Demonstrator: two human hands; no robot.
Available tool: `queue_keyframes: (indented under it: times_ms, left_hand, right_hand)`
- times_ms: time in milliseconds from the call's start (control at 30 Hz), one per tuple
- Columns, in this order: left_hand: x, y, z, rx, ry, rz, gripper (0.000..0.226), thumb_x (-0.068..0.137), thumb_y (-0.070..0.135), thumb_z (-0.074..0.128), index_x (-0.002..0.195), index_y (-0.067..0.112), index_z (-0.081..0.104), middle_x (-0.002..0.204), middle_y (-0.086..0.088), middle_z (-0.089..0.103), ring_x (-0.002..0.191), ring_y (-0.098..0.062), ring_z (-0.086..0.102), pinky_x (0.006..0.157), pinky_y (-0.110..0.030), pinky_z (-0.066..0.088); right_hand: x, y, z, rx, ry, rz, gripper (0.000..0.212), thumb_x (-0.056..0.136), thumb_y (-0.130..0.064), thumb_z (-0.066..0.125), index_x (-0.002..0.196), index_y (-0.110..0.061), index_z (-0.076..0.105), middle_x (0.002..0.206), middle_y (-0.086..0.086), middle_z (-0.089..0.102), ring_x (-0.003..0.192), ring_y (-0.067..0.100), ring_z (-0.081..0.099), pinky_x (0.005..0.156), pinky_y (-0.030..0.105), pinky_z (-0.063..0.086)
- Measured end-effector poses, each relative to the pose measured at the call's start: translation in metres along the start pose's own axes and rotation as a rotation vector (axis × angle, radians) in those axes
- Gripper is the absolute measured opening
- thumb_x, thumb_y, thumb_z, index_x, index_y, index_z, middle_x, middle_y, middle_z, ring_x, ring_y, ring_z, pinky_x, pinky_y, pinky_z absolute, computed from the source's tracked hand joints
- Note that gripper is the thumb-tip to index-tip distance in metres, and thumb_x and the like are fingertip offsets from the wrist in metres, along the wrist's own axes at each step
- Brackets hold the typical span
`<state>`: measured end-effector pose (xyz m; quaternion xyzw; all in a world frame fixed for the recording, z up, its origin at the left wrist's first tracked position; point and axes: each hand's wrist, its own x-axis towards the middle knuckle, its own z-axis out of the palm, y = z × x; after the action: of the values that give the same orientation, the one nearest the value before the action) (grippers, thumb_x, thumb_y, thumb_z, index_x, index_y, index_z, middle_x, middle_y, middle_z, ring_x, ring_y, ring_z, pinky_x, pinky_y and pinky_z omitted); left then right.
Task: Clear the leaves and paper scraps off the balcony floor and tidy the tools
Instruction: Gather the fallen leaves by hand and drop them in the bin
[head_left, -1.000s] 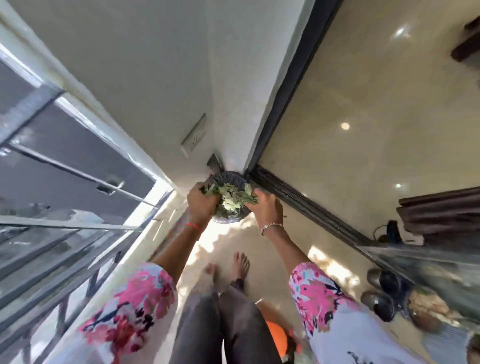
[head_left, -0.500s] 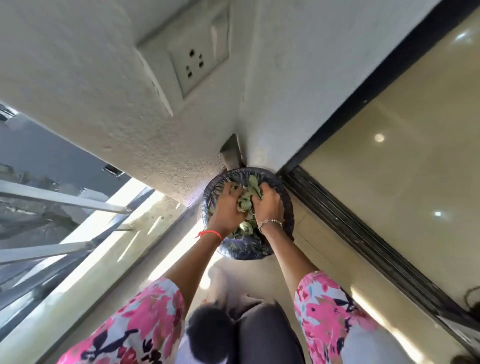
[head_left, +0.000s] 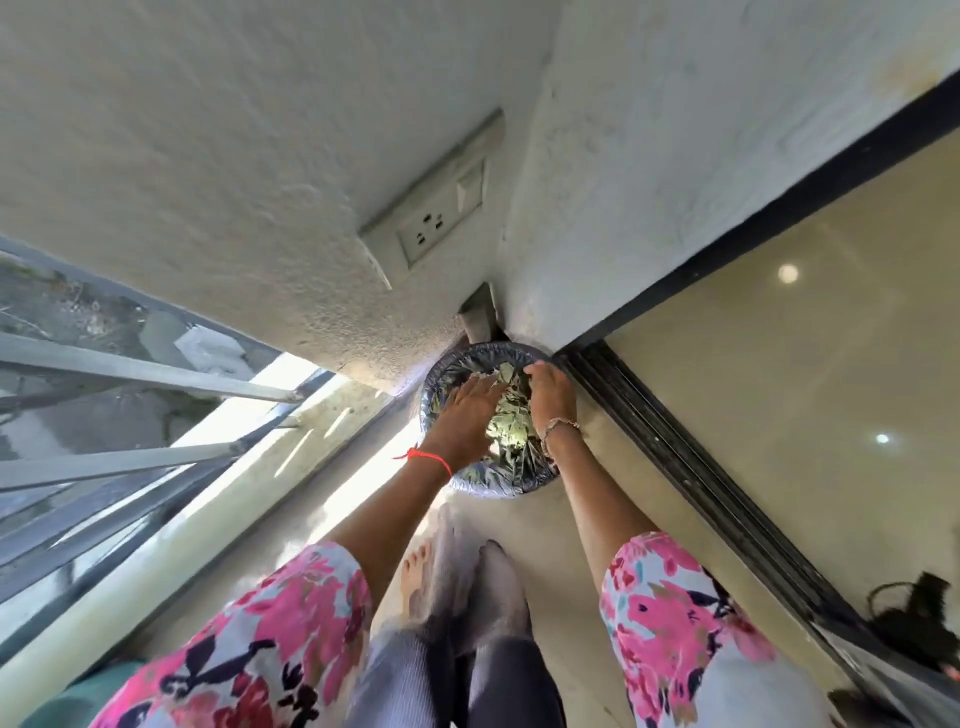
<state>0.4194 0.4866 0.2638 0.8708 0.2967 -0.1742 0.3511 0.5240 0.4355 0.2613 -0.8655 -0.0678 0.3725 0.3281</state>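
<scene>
Reaching into the round bin lined with shiny dark plastic (head_left: 498, 486), set in the balcony corner beside the black sliding-door track (head_left: 675, 457), both hands lie on the green leaves (head_left: 511, 428) inside: the left hand (head_left: 462, 415) flat with fingers straight, the right hand (head_left: 551, 395) with fingers spread and loosely bent, gripping nothing

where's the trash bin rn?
In the head view the bin stands in the wall corner, left of the sliding door track, under the wall socket; left hand and right hand are over the leaves in it.
</scene>
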Motion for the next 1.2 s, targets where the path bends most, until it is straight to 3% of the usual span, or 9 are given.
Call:
queue_keyframes:
  times_ms: [100,200,300,433,500,567,733,900,1200]
  left_hand:
    - [-0.026,0.017,-0.024,0.007,0.090,0.010,0.043,0.087,-0.015,0.041,0.126,-0.001,0.050,0.134,-0.021,0.047,0.119,-0.029,0.051,0.099,-0.031,0.045]
    - [-0.051,0.036,-0.053,0.049,0.138,0.010,0.028,0.092,-0.009,0.041,0.112,-0.001,0.059,0.114,-0.018,0.059,0.096,-0.026,0.062,0.081,-0.029,0.052]
    - [-0.081,0.050,-0.087,0.033,0.122,0.001,0.029,0.090,0.002,0.052,0.119,0.005,0.058,0.123,-0.013,0.056,0.108,-0.026,0.057,0.086,-0.031,0.048]
    - [-0.141,0.064,-0.135,0.124,0.039,-0.009,0.051,0.088,0.016,0.060,0.135,0.014,0.044,0.145,-0.008,0.037,0.132,-0.029,0.034,0.106,-0.044,0.035]
    - [-0.177,0.065,-0.153,0.158,0.031,-0.051,0.056,0.088,0.019,0.059,0.140,0.014,0.038,0.148,-0.009,0.032,0.135,-0.029,0.029,0.108,-0.046,0.031]
    - [-0.217,0.061,-0.166,0.193,0.022,-0.094,0.063,0.087,0.025,0.062,0.142,0.014,0.033,0.150,-0.008,0.028,0.138,-0.029,0.024,0.111,-0.048,0.028]
    - [-0.320,0.039,-0.173,0.116,0.092,-0.309,0.071,0.084,0.029,0.065,0.144,0.015,0.030,0.153,-0.008,0.022,0.141,-0.029,0.018,0.112,-0.047,0.024]
    - [-0.430,0.021,-0.150,-0.053,0.227,-0.589,0.069,0.086,0.032,0.063,0.144,0.014,0.029,0.151,-0.009,0.022,0.140,-0.027,0.018,0.113,-0.042,0.022]
    - [-0.580,0.017,-0.062,-0.349,0.439,-0.933,0.063,0.083,0.031,0.063,0.138,0.012,0.039,0.149,-0.012,0.029,0.139,-0.029,0.023,0.113,-0.039,0.021]
  right_hand:
    - [-0.025,-0.020,-0.018,-0.018,-0.030,-0.029,0.027,0.095,-0.011,0.040,0.094,0.003,0.063,0.072,0.004,0.054,0.065,0.017,0.048,0.056,0.025,0.036]
    - [-0.054,-0.040,-0.039,0.012,0.043,-0.071,0.034,0.094,-0.021,0.049,0.088,0.009,0.063,0.078,0.021,0.064,0.068,0.031,0.058,0.056,0.026,0.041]
    - [-0.092,-0.064,-0.059,-0.012,0.043,-0.103,0.042,0.094,-0.027,0.050,0.082,0.011,0.063,0.080,0.026,0.066,0.076,0.039,0.061,0.059,0.031,0.046]
    - [-0.160,-0.101,-0.082,-0.326,-0.133,-0.222,0.043,0.097,-0.032,0.042,0.058,-0.013,0.047,0.057,0.003,0.044,0.063,0.021,0.046,0.059,0.030,0.034]
    - [-0.193,-0.115,-0.087,-0.472,-0.264,-0.264,0.035,0.096,-0.031,0.043,0.080,-0.006,0.062,0.073,0.011,0.056,0.078,0.025,0.054,0.068,0.030,0.041]
    - [-0.226,-0.128,-0.090,-0.597,-0.355,-0.334,0.038,0.094,-0.032,0.047,0.101,0.001,0.063,0.098,0.018,0.064,0.096,0.031,0.059,0.082,0.036,0.048]
    - [-0.302,-0.161,-0.078,-0.921,-0.565,-0.588,0.039,0.094,-0.034,0.046,0.115,-0.003,0.058,0.122,0.015,0.057,0.114,0.029,0.051,0.096,0.035,0.039]
    - [-0.367,-0.175,-0.038,-1.170,-0.807,-0.824,0.040,0.094,-0.034,0.044,0.119,-0.005,0.054,0.126,0.015,0.054,0.117,0.030,0.050,0.099,0.038,0.039]
    - [-0.502,-0.145,0.053,-1.464,-0.995,-1.214,0.030,0.094,-0.026,0.048,0.108,-0.001,0.060,0.115,0.017,0.060,0.109,0.029,0.055,0.091,0.036,0.040]
